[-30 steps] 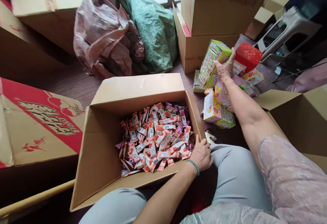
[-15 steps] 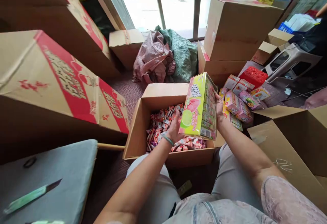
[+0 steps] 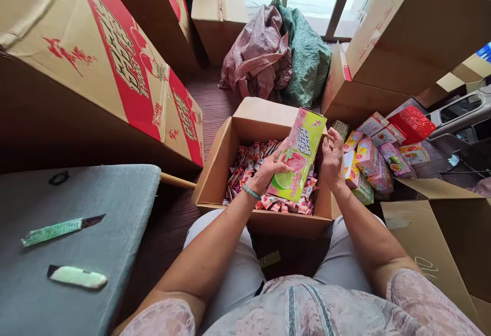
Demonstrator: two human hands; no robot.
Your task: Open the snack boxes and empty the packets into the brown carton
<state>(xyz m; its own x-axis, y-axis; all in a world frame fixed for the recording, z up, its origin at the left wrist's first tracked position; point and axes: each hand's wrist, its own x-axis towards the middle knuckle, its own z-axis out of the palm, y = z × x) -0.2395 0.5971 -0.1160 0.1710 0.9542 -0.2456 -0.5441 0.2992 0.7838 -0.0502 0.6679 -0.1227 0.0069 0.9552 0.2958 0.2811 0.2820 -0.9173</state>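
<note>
My left hand [image 3: 268, 173] grips the left side of a green and pink candy box [image 3: 303, 141], with the thumb across its printed front. A lime and a pink fruit are pictured on the box, which is tilted above an open carton [image 3: 220, 172]. Close by the candy box's right edge, my right hand [image 3: 333, 158] is raised with its palm turned inward and its fingers loosely bent, not wrapped around the box. Many small red and purple wrapped sweets [image 3: 249, 159] lie in the carton between my knees.
Several small fruit-printed boxes [image 3: 367, 154] and a red plastic item [image 3: 412, 124] are piled at right, beside another open carton [image 3: 418, 228]. Tall cartons [image 3: 111, 70] stand at left. Two cutters [image 3: 77, 277] lie on a grey padded surface [image 3: 115, 223]. Sacks [image 3: 257, 54] slump ahead.
The candy box has turned so its printed front faces me more, and it sits lower over the carton. My right hand has come off its side. The view has tilted down.
</note>
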